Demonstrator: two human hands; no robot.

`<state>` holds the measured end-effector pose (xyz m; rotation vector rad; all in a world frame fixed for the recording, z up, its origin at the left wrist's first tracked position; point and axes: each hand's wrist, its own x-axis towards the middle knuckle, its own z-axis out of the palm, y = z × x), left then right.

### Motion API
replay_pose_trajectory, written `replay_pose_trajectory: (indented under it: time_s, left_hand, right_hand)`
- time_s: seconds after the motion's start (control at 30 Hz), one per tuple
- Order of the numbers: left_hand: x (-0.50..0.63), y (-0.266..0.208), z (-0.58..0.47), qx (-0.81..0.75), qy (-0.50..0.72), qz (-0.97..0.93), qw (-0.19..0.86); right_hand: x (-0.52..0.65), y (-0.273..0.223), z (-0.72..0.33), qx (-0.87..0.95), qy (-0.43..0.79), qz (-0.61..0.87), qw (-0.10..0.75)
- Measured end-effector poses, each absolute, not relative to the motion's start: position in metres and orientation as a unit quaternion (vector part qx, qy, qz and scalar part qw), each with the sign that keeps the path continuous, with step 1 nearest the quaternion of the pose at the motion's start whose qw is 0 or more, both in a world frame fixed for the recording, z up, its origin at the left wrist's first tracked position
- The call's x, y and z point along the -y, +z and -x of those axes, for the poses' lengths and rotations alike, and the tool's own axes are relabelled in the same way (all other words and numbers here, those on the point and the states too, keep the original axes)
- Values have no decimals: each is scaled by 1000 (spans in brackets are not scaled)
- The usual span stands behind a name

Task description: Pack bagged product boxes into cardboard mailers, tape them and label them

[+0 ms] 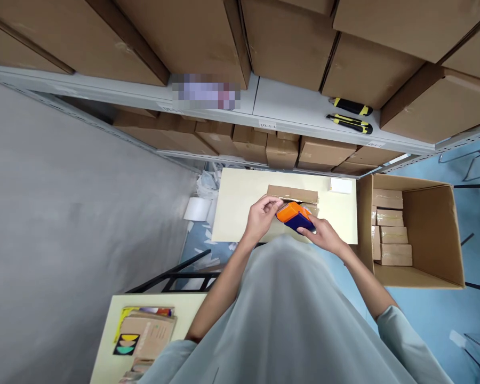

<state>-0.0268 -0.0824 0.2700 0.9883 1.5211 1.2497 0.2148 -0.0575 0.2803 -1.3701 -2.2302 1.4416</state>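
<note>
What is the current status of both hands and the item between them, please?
Right bare hand gripping boxy orange-and-navy pack. Left bare hand at its left end, contact unclear. Brown cardboard packaging just behind; no visible obstruction.

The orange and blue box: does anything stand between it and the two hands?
Nothing visible does. The right hand holds the orange and blue box, and the left hand is at its left end. The cardboard box lies beyond it, not between.
</note>
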Motion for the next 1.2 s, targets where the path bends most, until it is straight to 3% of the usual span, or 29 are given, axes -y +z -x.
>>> replay_pose_trajectory:
  time_s: [0.3,0.57,0.73,1.2]
  left_hand:
    - [107,231,85,-691,567,-185,409]
    - [89,194,92,-676,566,-110,460]
    - [88,185,88,-675,581,-85,447]
    - [85,159,97,-681,579,-53,446]
  right_hand:
    - [27,308,-236,743,517,419,-64]
    - [-33,314,-223,711,523,452,-129]
    - [-60,293,-209,757,453,452,-134]
    - [-88,260,-193,714,520,434,-177]
